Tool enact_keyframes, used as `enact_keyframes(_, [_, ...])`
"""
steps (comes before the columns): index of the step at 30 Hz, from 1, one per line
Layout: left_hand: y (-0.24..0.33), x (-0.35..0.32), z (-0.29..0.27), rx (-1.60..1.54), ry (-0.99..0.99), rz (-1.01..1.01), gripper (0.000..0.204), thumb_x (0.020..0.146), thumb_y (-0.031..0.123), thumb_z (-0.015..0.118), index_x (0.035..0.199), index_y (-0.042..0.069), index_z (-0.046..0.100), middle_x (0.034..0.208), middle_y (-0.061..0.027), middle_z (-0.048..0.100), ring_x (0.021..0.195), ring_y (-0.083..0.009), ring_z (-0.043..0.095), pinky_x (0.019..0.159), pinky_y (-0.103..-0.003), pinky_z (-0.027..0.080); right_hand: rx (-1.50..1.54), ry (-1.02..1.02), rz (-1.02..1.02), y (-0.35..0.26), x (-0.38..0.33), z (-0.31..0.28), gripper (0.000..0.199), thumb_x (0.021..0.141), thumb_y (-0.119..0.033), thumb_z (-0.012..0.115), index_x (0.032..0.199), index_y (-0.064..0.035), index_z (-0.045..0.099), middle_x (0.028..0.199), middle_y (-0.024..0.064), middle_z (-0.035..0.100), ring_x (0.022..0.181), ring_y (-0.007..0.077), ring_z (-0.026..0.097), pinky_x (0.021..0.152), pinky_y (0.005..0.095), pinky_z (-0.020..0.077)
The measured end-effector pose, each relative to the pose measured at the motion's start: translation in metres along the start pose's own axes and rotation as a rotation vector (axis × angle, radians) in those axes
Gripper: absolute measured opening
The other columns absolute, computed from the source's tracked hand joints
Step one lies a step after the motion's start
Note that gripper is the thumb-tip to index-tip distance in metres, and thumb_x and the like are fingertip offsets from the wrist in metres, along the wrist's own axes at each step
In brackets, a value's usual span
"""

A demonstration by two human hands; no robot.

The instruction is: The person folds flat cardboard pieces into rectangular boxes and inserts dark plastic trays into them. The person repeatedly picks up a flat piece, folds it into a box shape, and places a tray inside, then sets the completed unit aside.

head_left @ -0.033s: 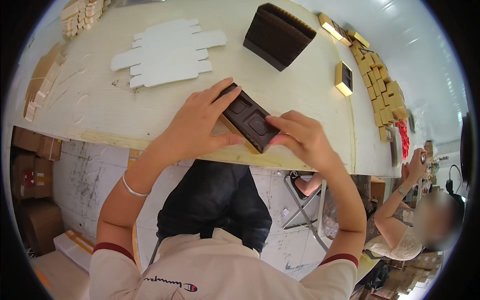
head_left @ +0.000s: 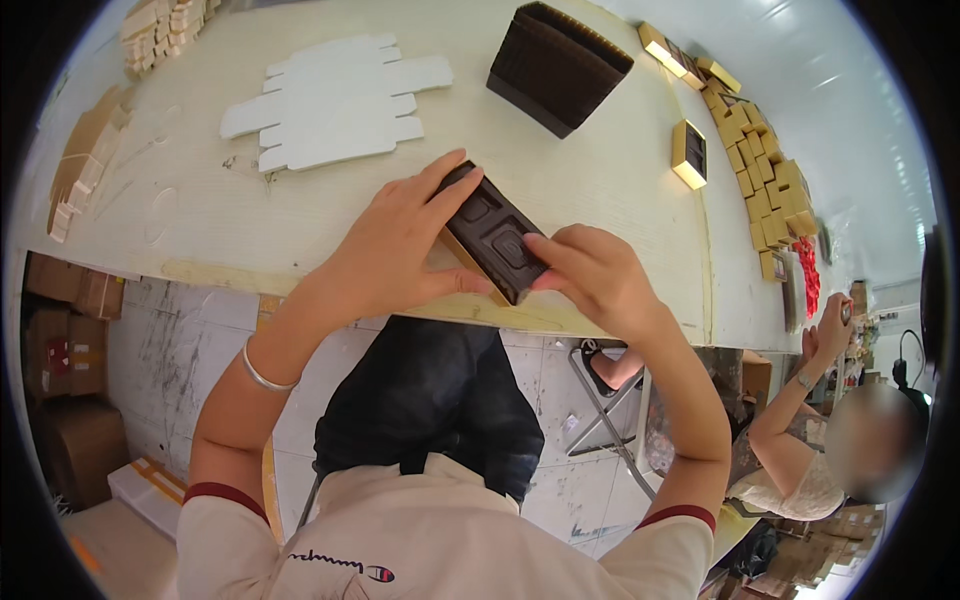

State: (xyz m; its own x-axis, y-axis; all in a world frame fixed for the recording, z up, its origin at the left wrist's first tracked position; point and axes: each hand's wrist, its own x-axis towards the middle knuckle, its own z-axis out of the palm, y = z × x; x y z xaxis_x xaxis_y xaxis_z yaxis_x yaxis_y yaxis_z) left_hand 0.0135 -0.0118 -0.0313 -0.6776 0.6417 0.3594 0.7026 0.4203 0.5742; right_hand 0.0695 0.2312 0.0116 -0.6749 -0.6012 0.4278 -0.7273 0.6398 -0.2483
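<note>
Between my hands, near the table's front edge, is a small gold box (head_left: 465,262) with a dark brown plastic tray (head_left: 500,235) set in its top. The tray has square recesses. My left hand (head_left: 405,235) grips the box, with its fingers at the far end and the thumb along the near side. My right hand (head_left: 590,275) has thumb and fingertips closed on the tray's near right end. A stack of nested brown trays (head_left: 545,85) stands beyond. To its left lies a stack of flat white box blanks (head_left: 340,105).
One gold box with a brown insert (head_left: 690,155) sits to the right, near a long pile of gold boxes (head_left: 765,185). Folded card pieces (head_left: 85,165) lie along the left edge. At the right, another person (head_left: 800,455) sits. Cardboard cartons (head_left: 70,340) are stacked on the floor at left.
My right hand has shifted slightly left, its fingers further over the tray's end. The box has tipped a little with it. My left hand keeps its hold.
</note>
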Motion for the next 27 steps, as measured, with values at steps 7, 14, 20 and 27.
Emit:
enact_keyframes(7, [0.004,0.008,0.002,0.096,-0.022,-0.018,0.093,0.069,0.049,0.078,0.141,0.004,0.039,0.147,-0.0187,0.033,0.128,-0.0374,0.041,0.105,-0.044,0.036,-0.483,-0.245,-0.088,-0.008,0.0,-0.001,0.039,0.08,-0.019,0.067,0.113,-0.0001,0.062,0.076,0.0075,0.054,0.063,0.0233,0.053,0.055,0.0341,0.0421])
enact_keyframes(14, [0.015,0.008,0.005,0.392,-0.021,0.085,0.086,0.078,0.051,0.069,0.14,0.001,0.038,0.149,-0.0163,0.031,0.136,-0.0346,0.032,0.112,-0.053,0.023,-0.299,-0.101,0.13,-0.029,0.0,0.01,0.06,0.079,-0.035,0.068,0.122,0.0051,0.055,0.133,0.0258,0.045,0.121,0.0374,0.046,0.097,0.041,0.0421])
enact_keyframes(20, [0.008,0.008,0.001,0.427,-0.11,0.165,0.085,0.079,0.05,0.066,0.142,0.002,0.037,0.151,-0.0143,0.03,0.141,-0.0311,0.026,0.114,-0.057,0.015,-0.159,0.063,0.265,-0.032,-0.007,0.052,0.059,0.076,-0.022,0.073,0.124,0.0048,0.053,0.14,0.0297,0.038,0.125,0.0423,0.044,0.101,0.046,0.0403])
enact_keyframes(27, [0.039,-0.034,-0.092,-0.625,-0.059,0.095,0.061,0.084,0.055,0.064,0.116,0.003,0.063,0.116,-0.0137,0.063,0.106,-0.0332,0.057,0.093,-0.048,0.042,-0.568,0.178,0.45,0.058,-0.058,-0.019,0.046,0.081,-0.018,0.071,0.124,-0.0059,0.059,0.141,0.0207,0.043,0.126,0.0378,0.046,0.104,0.0462,0.0393])
